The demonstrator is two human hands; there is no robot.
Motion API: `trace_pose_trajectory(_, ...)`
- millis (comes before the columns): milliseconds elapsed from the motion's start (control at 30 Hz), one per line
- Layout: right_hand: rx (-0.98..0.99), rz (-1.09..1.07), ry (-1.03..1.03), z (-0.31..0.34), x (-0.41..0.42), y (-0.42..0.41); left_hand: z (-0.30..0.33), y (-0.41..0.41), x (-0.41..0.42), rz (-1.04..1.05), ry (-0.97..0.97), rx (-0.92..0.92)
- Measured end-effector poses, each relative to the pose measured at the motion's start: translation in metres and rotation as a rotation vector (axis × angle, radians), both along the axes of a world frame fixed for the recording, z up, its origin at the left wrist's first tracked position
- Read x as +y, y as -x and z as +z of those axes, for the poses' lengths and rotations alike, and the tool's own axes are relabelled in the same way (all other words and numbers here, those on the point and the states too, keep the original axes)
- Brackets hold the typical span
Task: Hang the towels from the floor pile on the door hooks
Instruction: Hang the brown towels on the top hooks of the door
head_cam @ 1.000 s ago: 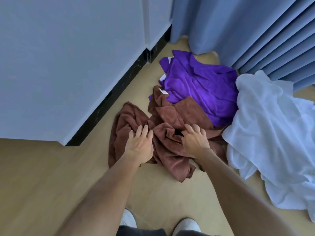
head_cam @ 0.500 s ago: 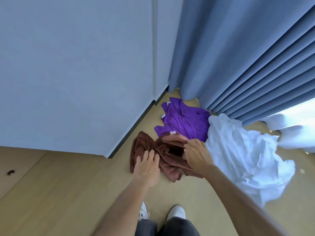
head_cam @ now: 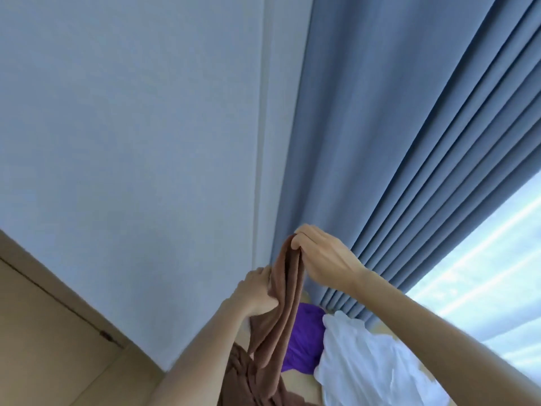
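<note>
The right hand point(head_cam: 325, 259) pinches the top edge of the brown towel point(head_cam: 281, 312) between its curled fingers point(head_cam: 301, 233) and thumb, holding the cloth up in front of the blue-grey wall point(head_cam: 131, 142). Below and to the left of those fingertips, the left hand point(head_cam: 257, 291) grips a fold of the same towel lower down, fingers wrapped into the fabric; how far they close round it is hard to tell, since the cloth covers their tips. From the two grips the brown towel hangs straight down in long pleats and bunches at the bottom edge of the view, beneath the left forearm. Just below the right wrist, behind the hanging cloth, the purple towel point(head_cam: 304, 344) lies on the tan floor point(head_cam: 44, 347), and touching its right side sits the crumpled white towel point(head_cam: 369, 364), under the right forearm. Above and to the right of the right hand's knuckles falls the blue pleated curtain point(head_cam: 409, 127), its hem reaching down to the two floor towels, with a bright window point(head_cam: 491, 273) past its right edge.
</note>
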State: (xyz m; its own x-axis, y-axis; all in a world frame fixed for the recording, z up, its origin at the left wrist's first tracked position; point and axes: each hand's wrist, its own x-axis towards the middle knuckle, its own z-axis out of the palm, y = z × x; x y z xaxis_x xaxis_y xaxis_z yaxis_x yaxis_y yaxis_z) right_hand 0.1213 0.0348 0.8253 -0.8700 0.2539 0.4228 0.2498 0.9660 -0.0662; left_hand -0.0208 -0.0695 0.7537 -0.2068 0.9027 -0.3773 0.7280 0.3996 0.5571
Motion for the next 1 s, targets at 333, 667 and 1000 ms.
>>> trace_pose_trajectory(333,0.107,-0.147,0.212,0.057,-0.037,0.027,0.143,0.019,0.0,0.078,-0.436,-0.031)
trace_pose_trajectory(667,-0.071,0.017,0.723,0.037,-0.046,0.032,0.228,0.032,-0.064,0.113,-0.552,0.031)
trace_pose_trajectory(1000,-0.208,0.375,0.858,0.077,-0.118,0.083,0.27,0.052,-0.208,0.467,-0.526,0.192)
